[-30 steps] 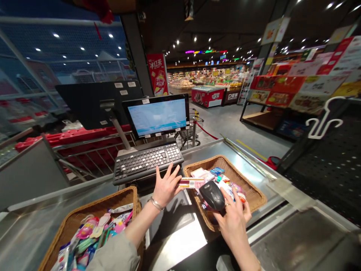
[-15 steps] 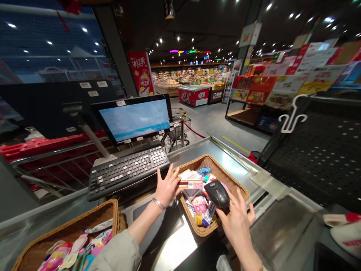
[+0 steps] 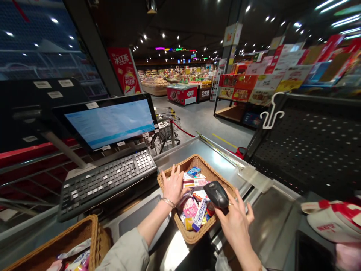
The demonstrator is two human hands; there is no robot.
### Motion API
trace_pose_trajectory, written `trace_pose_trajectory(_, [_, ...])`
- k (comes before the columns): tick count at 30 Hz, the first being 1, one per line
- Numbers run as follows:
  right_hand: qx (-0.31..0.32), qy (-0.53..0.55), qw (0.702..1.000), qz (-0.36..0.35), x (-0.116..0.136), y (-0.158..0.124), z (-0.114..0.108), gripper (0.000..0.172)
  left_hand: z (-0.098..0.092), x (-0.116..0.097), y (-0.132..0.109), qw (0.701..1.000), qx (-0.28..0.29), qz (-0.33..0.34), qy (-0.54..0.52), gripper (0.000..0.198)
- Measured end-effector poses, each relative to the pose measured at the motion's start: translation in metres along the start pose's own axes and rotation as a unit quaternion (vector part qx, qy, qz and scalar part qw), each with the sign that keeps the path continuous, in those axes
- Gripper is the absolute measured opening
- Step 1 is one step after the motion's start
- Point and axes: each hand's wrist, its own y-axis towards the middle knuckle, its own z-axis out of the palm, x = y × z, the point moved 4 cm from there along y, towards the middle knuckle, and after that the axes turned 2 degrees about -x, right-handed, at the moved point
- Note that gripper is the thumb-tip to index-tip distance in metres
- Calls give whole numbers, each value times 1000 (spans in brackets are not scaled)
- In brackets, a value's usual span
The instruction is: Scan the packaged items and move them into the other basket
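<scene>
The person's left hand is at the middle of the picture, half open, with the fingers spread and pointing up. It lies at the left rim of a wicker basket, and a metal bracelet is on its wrist. I cannot tell if this hand has real hold of something, but it is just beside the packets in the basket. The right hand, lower right of the centre, is closed around a black handheld barcode scanner and holds it above the basket. Inside the basket are many small goods, with a blue box on top and a white-and-blue packet near the front. A second wicker basket is at the lower left corner, and a black keyboard is between the two baskets and the screen.
</scene>
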Motion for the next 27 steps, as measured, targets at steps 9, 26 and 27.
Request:
trace_pose_trajectory(9, [21,11,1000,-9,16,2,2,31,-19,10,-14,999,2,-27,40,63])
trace_pose_trajectory(26, [57,103,985,-128,118,-9,6,31,-106,66,-117,985,-60,-125,105,63])
trace_pose_trajectory(27, [58,110,983,-136,124,-11,7,31,-110,69,-125,983,-62,-131,110,63])
